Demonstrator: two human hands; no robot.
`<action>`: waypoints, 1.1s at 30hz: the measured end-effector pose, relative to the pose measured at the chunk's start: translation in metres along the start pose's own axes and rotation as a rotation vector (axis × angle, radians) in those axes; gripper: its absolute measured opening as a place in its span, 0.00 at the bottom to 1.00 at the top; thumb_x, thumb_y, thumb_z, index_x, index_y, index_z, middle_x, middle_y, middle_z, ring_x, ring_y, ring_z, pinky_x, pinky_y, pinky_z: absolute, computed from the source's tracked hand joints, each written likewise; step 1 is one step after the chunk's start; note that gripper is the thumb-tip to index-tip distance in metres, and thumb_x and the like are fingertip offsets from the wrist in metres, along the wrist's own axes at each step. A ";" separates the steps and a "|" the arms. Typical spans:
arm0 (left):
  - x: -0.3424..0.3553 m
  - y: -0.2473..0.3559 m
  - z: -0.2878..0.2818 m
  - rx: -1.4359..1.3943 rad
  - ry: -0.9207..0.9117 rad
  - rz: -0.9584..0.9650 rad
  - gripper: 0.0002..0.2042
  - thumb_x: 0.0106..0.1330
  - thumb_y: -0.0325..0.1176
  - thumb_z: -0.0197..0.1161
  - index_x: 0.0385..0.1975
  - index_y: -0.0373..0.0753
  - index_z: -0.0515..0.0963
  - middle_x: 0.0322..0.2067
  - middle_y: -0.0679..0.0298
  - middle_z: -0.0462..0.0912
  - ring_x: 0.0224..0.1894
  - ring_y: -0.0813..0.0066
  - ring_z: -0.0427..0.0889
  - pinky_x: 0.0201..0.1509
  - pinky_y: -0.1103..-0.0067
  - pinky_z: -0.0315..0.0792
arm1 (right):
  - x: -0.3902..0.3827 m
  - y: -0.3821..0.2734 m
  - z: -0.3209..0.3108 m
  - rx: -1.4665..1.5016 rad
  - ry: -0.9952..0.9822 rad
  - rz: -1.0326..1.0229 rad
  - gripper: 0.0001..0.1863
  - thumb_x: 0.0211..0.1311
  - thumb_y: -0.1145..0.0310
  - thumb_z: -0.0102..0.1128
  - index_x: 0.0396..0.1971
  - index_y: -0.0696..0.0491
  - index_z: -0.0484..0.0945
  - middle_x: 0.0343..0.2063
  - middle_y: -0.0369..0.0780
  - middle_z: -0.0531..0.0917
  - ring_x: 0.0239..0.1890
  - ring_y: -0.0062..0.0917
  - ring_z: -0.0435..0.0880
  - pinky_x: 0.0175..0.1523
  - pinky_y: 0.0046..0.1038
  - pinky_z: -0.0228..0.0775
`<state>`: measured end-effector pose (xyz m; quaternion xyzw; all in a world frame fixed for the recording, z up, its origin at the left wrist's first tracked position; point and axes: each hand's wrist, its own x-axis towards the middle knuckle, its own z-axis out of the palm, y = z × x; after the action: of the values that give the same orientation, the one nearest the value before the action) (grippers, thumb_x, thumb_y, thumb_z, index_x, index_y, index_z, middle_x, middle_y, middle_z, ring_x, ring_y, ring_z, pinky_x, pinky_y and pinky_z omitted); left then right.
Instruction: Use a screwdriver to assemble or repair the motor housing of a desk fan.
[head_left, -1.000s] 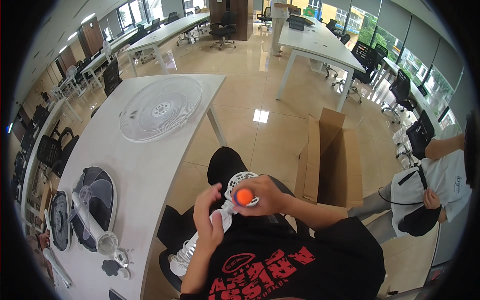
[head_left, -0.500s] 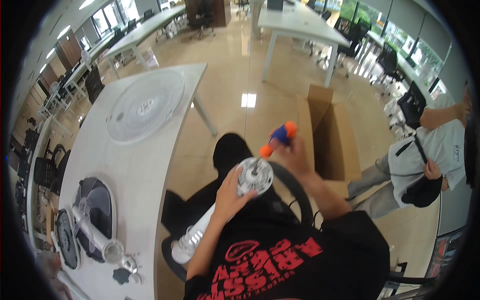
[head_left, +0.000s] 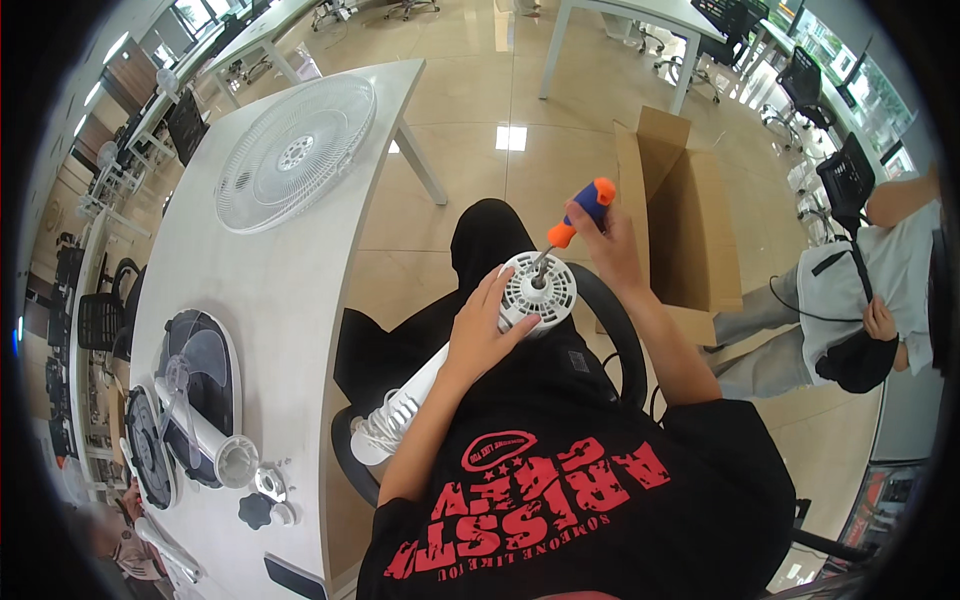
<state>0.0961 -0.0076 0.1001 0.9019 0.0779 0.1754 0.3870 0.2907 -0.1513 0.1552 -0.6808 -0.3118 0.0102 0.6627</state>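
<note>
White motor head point(head_left: 558, 306): on my feed it sits above the person's lap, round slotted face up, a metal shaft point(head_left: 538, 282) standing at its centre.
Left hand point(head_left: 482, 332): fingers spread, curved around the near left edge of the motor head, thumb over its lower rim.
Right hand point(head_left: 614, 248): I see it pinching the screwdriver point(head_left: 596, 200) by its blue and orange handle.
Screwdriver tip: down at the metal shaft; I cannot tell whether it touches.
White cord point(head_left: 380, 428): coiled against the white body below the left wrist.
Black shirt point(head_left: 690, 470): large distressed red lettering, an oval emblem with words inside, stars, and a smaller line of red capitals beneath, all slanting.
Dark lap: one small pale printed patch point(head_left: 578, 361), too fine for me to read.
White table point(head_left: 275, 320): to the left, bearing a wire fan grille point(head_left: 296, 152), a translucent fan blade point(head_left: 205, 350), a white tube point(head_left: 212, 440) and a dark lobed knob point(head_left: 256, 510).
Cardboard box point(head_left: 695, 215): open on the floor beyond the right arm; I make out plain brown sides.
Co-worker point(head_left: 835, 290): at the right, white top, one hand on a black item point(head_left: 855, 360).
</note>
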 end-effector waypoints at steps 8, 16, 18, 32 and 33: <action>-0.005 0.003 -0.001 -0.010 0.019 0.018 0.40 0.65 0.53 0.71 0.71 0.35 0.67 0.67 0.45 0.72 0.68 0.46 0.74 0.69 0.62 0.71 | -0.005 -0.010 0.014 -0.042 -0.065 -0.051 0.22 0.66 0.55 0.71 0.21 0.56 0.77 0.13 0.28 0.67 0.18 0.11 0.60 0.25 0.26 0.49; -0.001 0.003 0.000 0.018 0.032 0.030 0.39 0.65 0.53 0.71 0.70 0.35 0.68 0.67 0.45 0.72 0.67 0.45 0.75 0.68 0.62 0.72 | 0.000 -0.017 0.008 -0.114 -0.093 -0.065 0.20 0.65 0.59 0.71 0.21 0.57 0.78 0.11 0.29 0.67 0.16 0.12 0.60 0.24 0.26 0.50; 0.002 0.004 0.002 0.019 0.039 0.036 0.39 0.65 0.53 0.71 0.70 0.34 0.68 0.67 0.45 0.72 0.67 0.45 0.75 0.68 0.62 0.72 | 0.003 -0.018 0.007 -0.133 -0.092 -0.089 0.19 0.65 0.59 0.71 0.21 0.57 0.78 0.11 0.29 0.67 0.16 0.12 0.60 0.23 0.26 0.51; -0.008 0.006 0.002 0.044 0.058 0.083 0.37 0.64 0.49 0.72 0.68 0.32 0.70 0.66 0.44 0.74 0.65 0.45 0.77 0.67 0.64 0.73 | 0.029 -0.030 0.010 -0.159 -0.616 -0.014 0.10 0.62 0.67 0.71 0.34 0.58 0.83 0.26 0.34 0.84 0.29 0.14 0.79 0.36 0.20 0.71; -0.007 0.009 0.001 0.031 0.047 0.071 0.37 0.65 0.49 0.72 0.68 0.32 0.69 0.66 0.44 0.74 0.65 0.45 0.77 0.67 0.64 0.73 | 0.031 -0.028 0.009 -0.165 -0.610 -0.022 0.10 0.62 0.67 0.71 0.34 0.58 0.83 0.26 0.34 0.84 0.29 0.14 0.79 0.36 0.20 0.71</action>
<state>0.0905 -0.0162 0.1038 0.9056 0.0576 0.2091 0.3644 0.3004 -0.1314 0.1917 -0.6943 -0.5035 0.1813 0.4812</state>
